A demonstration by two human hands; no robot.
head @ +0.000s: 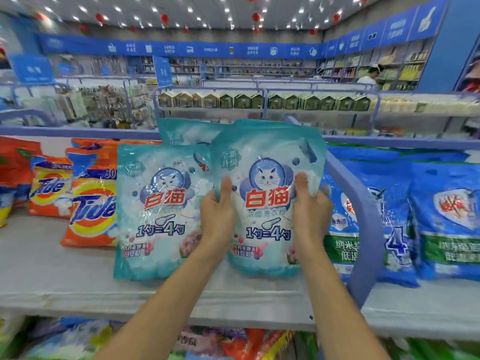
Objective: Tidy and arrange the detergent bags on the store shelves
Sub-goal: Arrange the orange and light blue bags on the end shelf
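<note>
Nearest, along the bottom edge: a lower shelf level [78, 341] crammed with blurred, brightly coloured packets, contents unreadable.

Above it, two bare forearms reaching up to a teal detergent bag [267, 198] held upright over the pale grey shelf [46, 276]. Left hand [217, 216] clamped on the bag's left edge, thumb on the front, other fingers hidden behind. Right hand [310, 211] clamped on the right edge, thumb pressed into the glossy film, other fingers wrapped behind. Held bag: shiny teal and white plastic, a blue cat face in a round badge, large red Chinese characters below, a scoop graphic with "1" and "4", pink flowers near the bottom. Lower end at or just above the shelf; cannot tell whether touching.

Just to its left, a second matching teal bag [155, 211] standing on the shelf, partly overlapped by the held one, with a third teal bag [181, 133] showing behind.

Further left, orange Tide bags [91, 203] lying tilted, overlapping each other.

To the right, a curved lavender divider rail [363, 216], then blue detergent bags [446, 219] leaning in a row.

Beyond, a row of small house-shaped boxes [259, 101] on another rack, and far wall shelving under blue signs.
</note>
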